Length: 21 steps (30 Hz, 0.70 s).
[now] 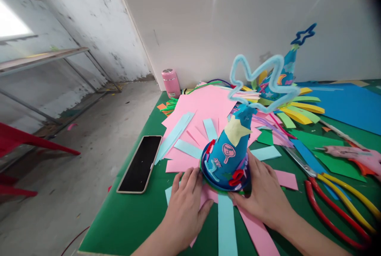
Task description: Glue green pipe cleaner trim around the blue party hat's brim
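Observation:
A blue paper cone hat stands before me, with pink and light blue paper strips fanning out from its base. On it are a pale yellow star, a small drawn face, red and purple trims, and a light blue star of fuzzy wire at the tip. My right hand grips the hat's right side, thumb at the front of the base and fingers partly hidden behind. My left hand lies with fingers stretched out over the strips, fingertips close to the left brim; contact there is unclear.
A phone lies left on the green table. Scissors and a pink glue gun lie right. Behind are pink sheets, a pink bottle and a second cone hat. A red chair stands left.

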{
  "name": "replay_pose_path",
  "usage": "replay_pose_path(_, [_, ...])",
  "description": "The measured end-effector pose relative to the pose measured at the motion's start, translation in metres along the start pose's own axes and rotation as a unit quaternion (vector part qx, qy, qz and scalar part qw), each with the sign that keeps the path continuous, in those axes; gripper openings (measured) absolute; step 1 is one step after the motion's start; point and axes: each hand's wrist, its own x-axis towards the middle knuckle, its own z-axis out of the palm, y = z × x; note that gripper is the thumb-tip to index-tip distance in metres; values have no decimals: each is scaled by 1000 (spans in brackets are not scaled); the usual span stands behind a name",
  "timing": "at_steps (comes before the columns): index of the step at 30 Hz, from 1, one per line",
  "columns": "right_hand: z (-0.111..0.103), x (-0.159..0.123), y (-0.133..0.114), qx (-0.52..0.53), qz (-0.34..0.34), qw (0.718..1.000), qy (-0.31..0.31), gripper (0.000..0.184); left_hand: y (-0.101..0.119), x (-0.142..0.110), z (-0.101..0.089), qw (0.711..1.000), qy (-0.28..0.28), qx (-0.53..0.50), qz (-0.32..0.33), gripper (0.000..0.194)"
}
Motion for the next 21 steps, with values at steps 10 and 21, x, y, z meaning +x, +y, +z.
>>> replay_pose_path(10, [-4,1,-3,6,3,1000,-6,99,3,31,-6,978,-25,-154,-138,89])
replay_pose_path(21, [-7,2,-4,-2,0,1000,7,102,5,36,-2,975,7,-204,-88,93])
